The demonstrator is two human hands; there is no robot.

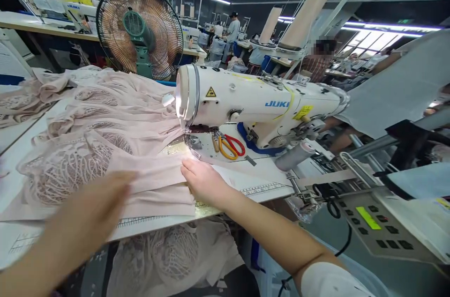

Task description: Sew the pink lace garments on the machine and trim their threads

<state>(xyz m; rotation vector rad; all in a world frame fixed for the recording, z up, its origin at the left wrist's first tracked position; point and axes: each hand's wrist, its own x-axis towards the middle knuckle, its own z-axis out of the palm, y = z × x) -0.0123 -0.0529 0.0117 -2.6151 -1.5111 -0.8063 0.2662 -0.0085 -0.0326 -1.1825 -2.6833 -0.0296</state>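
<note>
A pale beige garment with lace panels (151,173) lies across the white sewing table, its edge close to the needle area of a white JUKI sewing machine (232,95). My right hand (206,182) is closed on the garment's right edge, just in front of the presser foot. Over the garment's left part is my left hand (100,203), smeared by motion, so its fingers cannot be made out. More beige lace pieces (105,95) lie in a gathered chain behind the garment, running toward the needle. Red-handled and yellow-handled scissors (230,145) rest on the machine bed.
A large fan (138,30) stands behind the table. A grey thread cone (294,155) lies right of the bed, near a control panel (372,222). Measuring tape markings (263,188) run along the front edge. Another lace piece (176,255) hangs below. Other people work at machines beyond.
</note>
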